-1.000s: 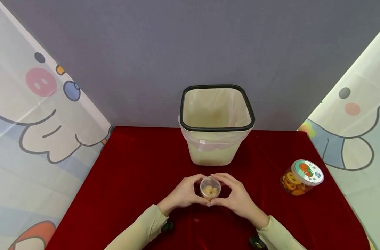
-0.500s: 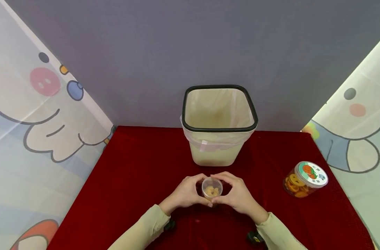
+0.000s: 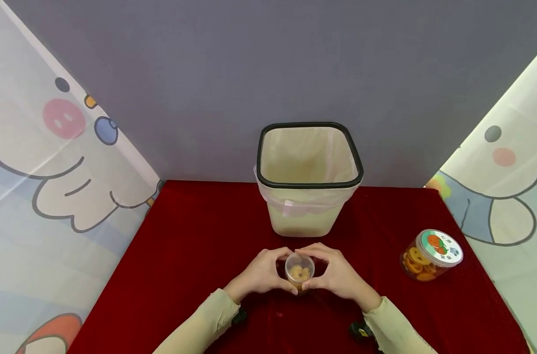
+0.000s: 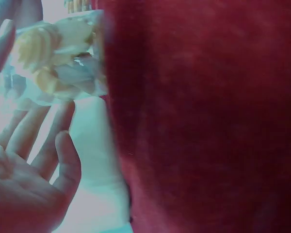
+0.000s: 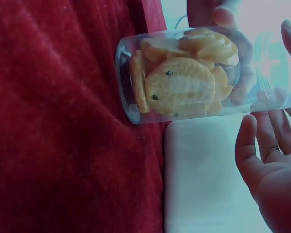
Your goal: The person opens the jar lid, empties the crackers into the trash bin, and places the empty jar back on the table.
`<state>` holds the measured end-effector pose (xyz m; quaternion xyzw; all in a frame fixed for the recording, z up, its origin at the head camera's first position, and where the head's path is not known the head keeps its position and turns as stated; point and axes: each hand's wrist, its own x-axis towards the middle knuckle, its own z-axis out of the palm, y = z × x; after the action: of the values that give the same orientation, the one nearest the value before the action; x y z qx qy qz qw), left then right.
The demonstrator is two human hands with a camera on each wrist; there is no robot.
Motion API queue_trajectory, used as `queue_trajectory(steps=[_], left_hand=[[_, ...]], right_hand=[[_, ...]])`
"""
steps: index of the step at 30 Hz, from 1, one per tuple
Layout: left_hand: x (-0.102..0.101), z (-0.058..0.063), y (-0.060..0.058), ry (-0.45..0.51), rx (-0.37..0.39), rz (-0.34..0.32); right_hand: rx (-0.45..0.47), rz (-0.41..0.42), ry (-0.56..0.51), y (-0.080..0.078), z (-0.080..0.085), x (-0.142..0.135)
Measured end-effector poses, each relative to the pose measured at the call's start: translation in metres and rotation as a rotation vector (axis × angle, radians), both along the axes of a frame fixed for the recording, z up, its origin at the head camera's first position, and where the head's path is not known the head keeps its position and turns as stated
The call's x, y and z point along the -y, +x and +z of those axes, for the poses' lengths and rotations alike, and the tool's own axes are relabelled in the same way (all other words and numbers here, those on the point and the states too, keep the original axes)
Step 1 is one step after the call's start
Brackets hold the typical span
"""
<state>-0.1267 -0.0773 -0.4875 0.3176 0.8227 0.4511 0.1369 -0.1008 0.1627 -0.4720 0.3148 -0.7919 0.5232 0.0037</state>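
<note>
A small clear plastic jar (image 3: 299, 269) of golden crackers is between my two hands in the middle of the red cloth. My left hand (image 3: 263, 271) curves fingers and thumb round its left side. From the right, my right hand (image 3: 337, 276) grips it likewise, the thumbs close together in front. In the right wrist view the jar (image 5: 128, 104) shows flat, dark-specked crackers (image 5: 182, 87) inside, with its base near the cloth. The left wrist view has part of the jar (image 4: 63, 58), blurred, with the left hand (image 4: 31, 182) beside it.
A cream bin (image 3: 301, 219) with a black rim and a plastic liner stands behind the hands. At the right, a larger jar (image 3: 420, 265) of ring-shaped snacks sits tilted under a green-and-white lid. The red cloth (image 3: 193, 231) meets a grey back wall (image 3: 197, 88).
The head view has swung slightly, so the whole scene sits a little further right. Both hands keep their hold on the jar, the thumb tips now slightly further apart.
</note>
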Motion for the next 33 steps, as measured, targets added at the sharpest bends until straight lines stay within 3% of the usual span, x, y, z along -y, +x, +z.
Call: queue_trajectory(steps=[5,13,22,29,33], left_hand=[[0.001,-0.006,-0.002,0.048,0.022,-0.044],[0.0,-0.01,-0.001,0.094,0.076,-0.136],[-0.003,-0.011,-0.001,0.133,0.155,-0.142],[-0.004,-0.01,-0.003,0.17,0.204,-0.152],[-0.003,-0.01,-0.003,0.178,0.212,-0.149]], right_hand=[[0.057,0.045,-0.026,-0.002,-0.001,-0.002],[0.071,0.084,-0.066,-0.001,-0.003,-0.001],[0.075,0.087,-0.068,0.005,-0.007,0.0],[0.025,0.043,-0.094,0.009,-0.008,-0.001],[0.04,0.021,-0.13,0.011,-0.01,-0.003]])
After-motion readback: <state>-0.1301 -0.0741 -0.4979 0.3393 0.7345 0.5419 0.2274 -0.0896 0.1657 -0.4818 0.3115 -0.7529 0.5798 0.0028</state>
